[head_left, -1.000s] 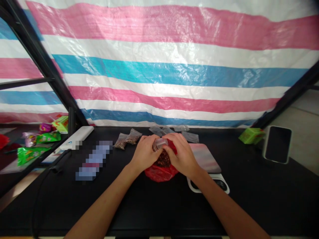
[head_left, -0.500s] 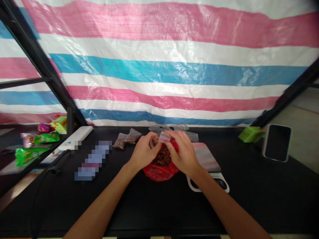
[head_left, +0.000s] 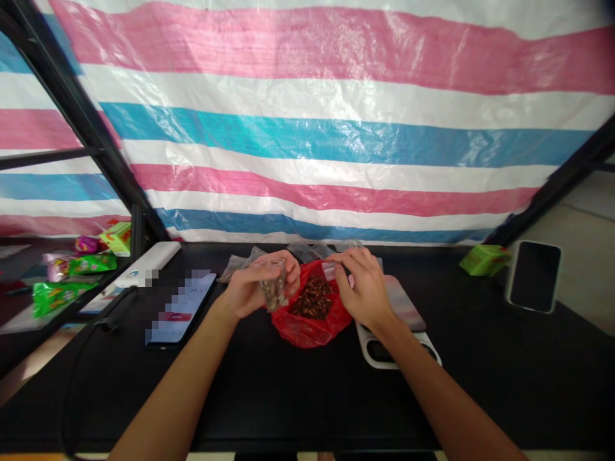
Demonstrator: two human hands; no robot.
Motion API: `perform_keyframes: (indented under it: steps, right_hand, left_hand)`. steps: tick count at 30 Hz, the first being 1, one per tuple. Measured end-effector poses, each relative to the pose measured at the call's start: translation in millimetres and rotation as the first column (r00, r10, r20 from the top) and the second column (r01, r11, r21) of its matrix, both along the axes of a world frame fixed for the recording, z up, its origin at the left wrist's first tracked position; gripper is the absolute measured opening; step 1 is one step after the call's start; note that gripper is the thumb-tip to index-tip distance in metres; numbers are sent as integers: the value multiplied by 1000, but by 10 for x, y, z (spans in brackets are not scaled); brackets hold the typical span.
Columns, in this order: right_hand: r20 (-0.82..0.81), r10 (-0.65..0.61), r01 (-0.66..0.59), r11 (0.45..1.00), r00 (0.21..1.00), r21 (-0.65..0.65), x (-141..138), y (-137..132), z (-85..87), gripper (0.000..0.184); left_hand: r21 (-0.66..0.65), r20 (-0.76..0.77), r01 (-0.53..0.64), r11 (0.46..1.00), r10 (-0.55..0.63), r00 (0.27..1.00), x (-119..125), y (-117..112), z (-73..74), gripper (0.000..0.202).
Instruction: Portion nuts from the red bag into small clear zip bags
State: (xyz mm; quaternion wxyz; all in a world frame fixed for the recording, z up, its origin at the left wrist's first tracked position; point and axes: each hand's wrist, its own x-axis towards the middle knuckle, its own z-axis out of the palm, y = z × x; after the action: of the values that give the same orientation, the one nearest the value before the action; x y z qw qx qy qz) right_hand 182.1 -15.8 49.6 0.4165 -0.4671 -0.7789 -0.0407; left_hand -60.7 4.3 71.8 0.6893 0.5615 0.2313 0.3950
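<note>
While the 2 hands are apart, the red bag (head_left: pixel 307 336) of brown seed-like pieces (head_left: pixel 314 298) sits open between them. The left hand (head_left: pixel 252 285) grips a small clear bag (head_left: pixel 273 296) just left of it, long axis running toward the wearer. The right hand (head_left: pixel 364 285), farther from that small bag, seemingly pinches a clear plastic piece (head_left: pixel 328 271) over the red bag's far right edge.

Head camera, sole view: worn on the person's own head, facing forward and down. Range near; left hand (head_left: pixel 247 288) and right hand (head_left: pixel 368 291) fall just below centre, counter (head_left: pixel 298 397) spreads to its near edge at 6 o'clock, striped sheet (head_left: pixel 336 144) faces the lens at 12.
</note>
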Motion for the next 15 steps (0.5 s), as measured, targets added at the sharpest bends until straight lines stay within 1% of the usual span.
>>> perform_keyframes:
  steps: [2, 5, 6, 7, 8, 9, 10, 11, 12, 13, 14, 15]
  right_hand:
    - [29, 33, -33, 999, 999, -17, 4, 2, 9, 22]
    - [83, 111, -104, 992, 990, -75, 0, -3, 15, 22]
    - [105, 131, -120, 988, 986, -100, -4, -4, 8, 21]
    - [127, 144, -129, 984, 981, -124, -9, -5, -4, 21]
    - [146, 151, -130, 981, 978, -143, -14, -3, -22, 22]
    - [162, 153, -127, 979, 975, -160, -19, 1, -44, 25]
    - [174, 156, -125, 977, 972, -174, -23, 8, -68, 28]
    - [181, 163, -129, 974, 970, -189, -25, 15, -91, 31]
    - [183, 174, -137, 970, 967, -201, -27, 24, -112, 33]
    - [183, 188, -148, 966, 965, -211, -27, 32, -130, 34]
    - [182, 202, -161, 962, 962, -220, -26, 39, -143, 35]
    - [179, 214, -171, 958, 960, -228, -25, 44, -152, 36]
  left_hand:
    - [-5, -76, 40, 999, -41, 996, -12, 2, 0, 33]
    - [62, -233, 59, 996, -43, 971, -35, 18, 5, 26]
    - [81, -298, 93, 992, -65, 952, -47, 20, 6, 25]
    - [80, -360, 158, 984, -119, 926, -59, 19, 3, 25]
    - [55, -415, 256, 965, -211, 885, -67, 13, -7, 26]
    - [3, -460, 376, 927, -333, 823, -70, 4, -24, 28]
    - [-69, -490, 495, 866, -462, 739, -65, -10, -48, 29]
    - [-140, -504, 585, 798, -567, 652, -51, -26, -80, 31]
    - [-195, -509, 637, 746, -632, 584, -30, -43, -115, 34]
    - [-229, -512, 661, 714, -666, 543, -5, -59, -152, 36]
    - [-242, -512, 668, 703, -678, 528, 22, -73, -185, 38]
    - [-236, -510, 666, 707, -674, 535, 45, -83, -210, 40]
